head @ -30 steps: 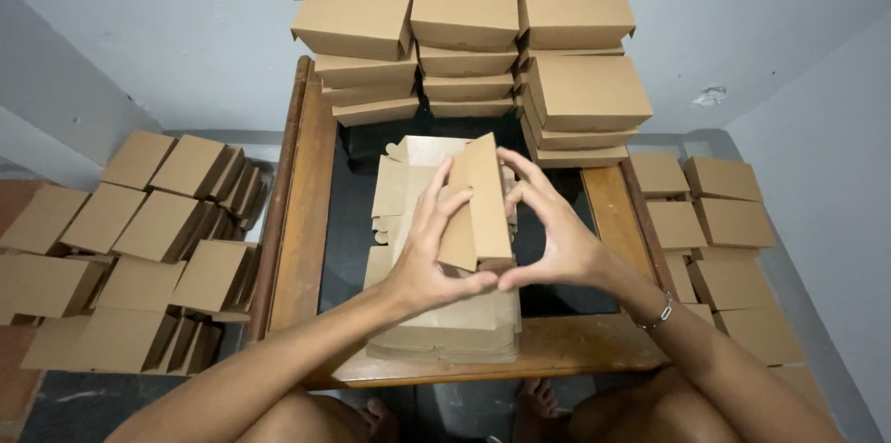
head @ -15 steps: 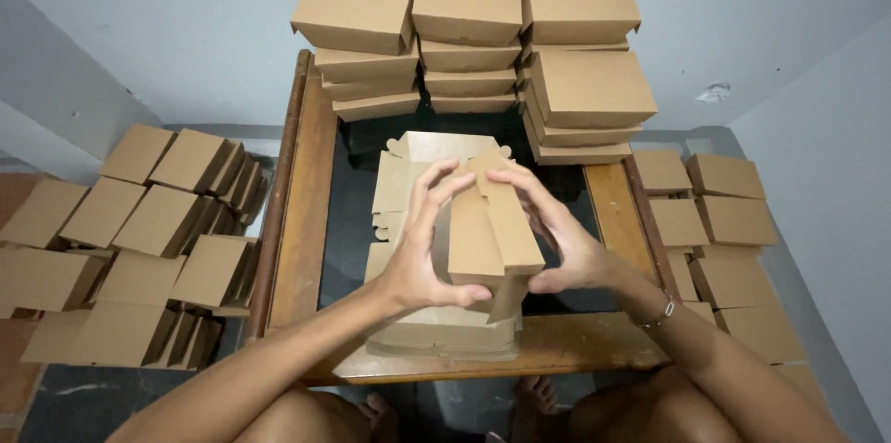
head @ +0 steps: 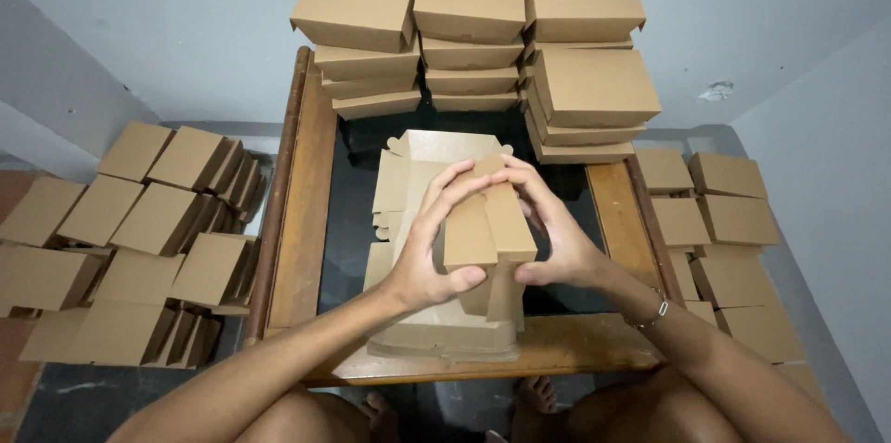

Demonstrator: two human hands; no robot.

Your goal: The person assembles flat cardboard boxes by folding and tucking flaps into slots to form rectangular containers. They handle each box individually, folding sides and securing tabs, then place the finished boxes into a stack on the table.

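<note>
A half-folded brown cardboard box (head: 490,237) is held upright between both hands above the table. My left hand (head: 429,248) grips its left side, thumb under the front and fingers curled over the top. My right hand (head: 555,230) clasps the right side, its fingertips meeting the left ones at the top edge. Under the hands lies a stack of flat, unfolded box blanks (head: 418,174) on the dark glass top of the wooden table (head: 311,211).
Stacks of finished brown boxes (head: 473,25) fill the table's far end against the wall. More finished boxes lie on the floor to the left (head: 121,230) and right (head: 724,220). My bare feet (head: 534,397) show under the table's near edge.
The box has been turned and lowered slightly toward me, and its panels have folded closer together. Both hands have shifted from flat on its sides to wrapping over its top.
</note>
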